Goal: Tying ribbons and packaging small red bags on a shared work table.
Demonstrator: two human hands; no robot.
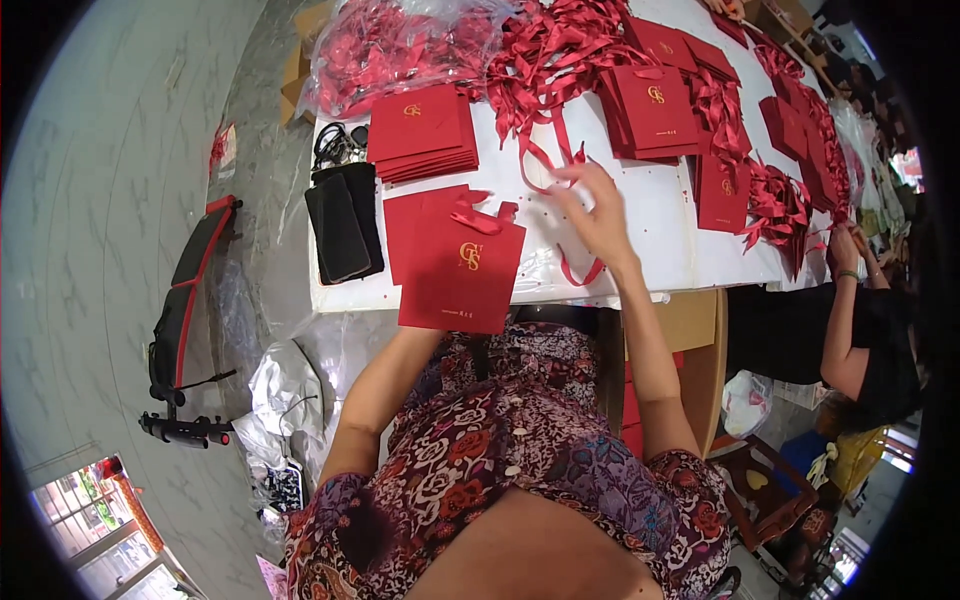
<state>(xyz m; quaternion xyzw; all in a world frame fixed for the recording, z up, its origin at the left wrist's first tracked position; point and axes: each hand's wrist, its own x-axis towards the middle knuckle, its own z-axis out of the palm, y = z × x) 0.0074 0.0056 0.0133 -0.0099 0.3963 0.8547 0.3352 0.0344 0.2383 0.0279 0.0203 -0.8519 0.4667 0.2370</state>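
My left hand (427, 340) holds a flat red paper gift bag (462, 285) upright at the near table edge. Its fingers are hidden behind the bag, which has gold printing and a red ribbon bow (475, 218) at its top. My right hand (598, 215) is raised over the table to the right of the bag, thumb and forefinger closed at a loose red ribbon (537, 165). Another stretch of ribbon (578, 272) curls below the right wrist. Behind the held bag lies a second red bag (402, 215).
A stack of red bags (420, 135) stands beyond a black phone (338, 228). Ribbon heaps (560, 50) and a clear plastic sack (400, 55) line the far side. More bags (655, 110) lie right, where a co-worker's hand (845, 250) works. The white table (650, 230) ends near my waist.
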